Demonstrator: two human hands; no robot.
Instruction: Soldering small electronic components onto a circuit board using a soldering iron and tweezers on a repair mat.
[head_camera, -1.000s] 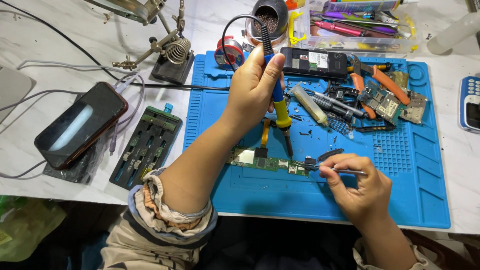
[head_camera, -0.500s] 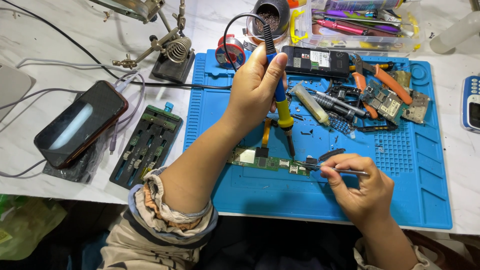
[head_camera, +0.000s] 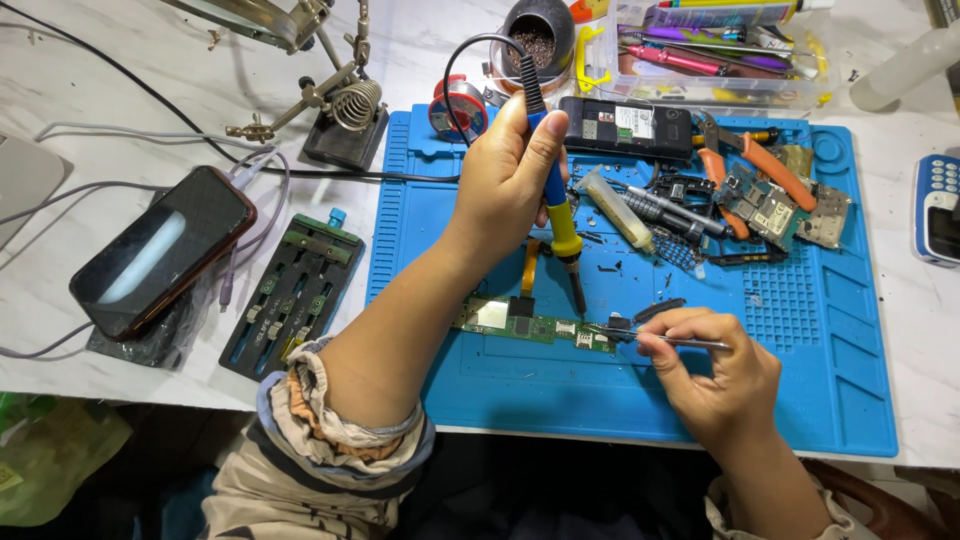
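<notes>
My left hand (head_camera: 515, 185) grips a blue and yellow soldering iron (head_camera: 560, 225), tip pointing down just above a long green circuit board (head_camera: 520, 325) lying on the blue work mat (head_camera: 600, 400). My right hand (head_camera: 715, 375) pinches thin metal tweezers (head_camera: 650, 338), whose points rest on the board's right end next to the iron's tip. The iron's black cord loops up behind my left hand.
A phone (head_camera: 160, 250) on a dark pad and a black board holder (head_camera: 295, 290) lie left of the mat. A coil iron stand (head_camera: 350, 120), solder spool (head_camera: 460, 105), tip-cleaner pot (head_camera: 540, 35), dismantled phone (head_camera: 625, 125), orange pliers (head_camera: 755, 165) and loose boards (head_camera: 780, 210) crowd the back.
The soldering iron's tip has come down slightly toward the board. Both hands stay nearly where they were.
</notes>
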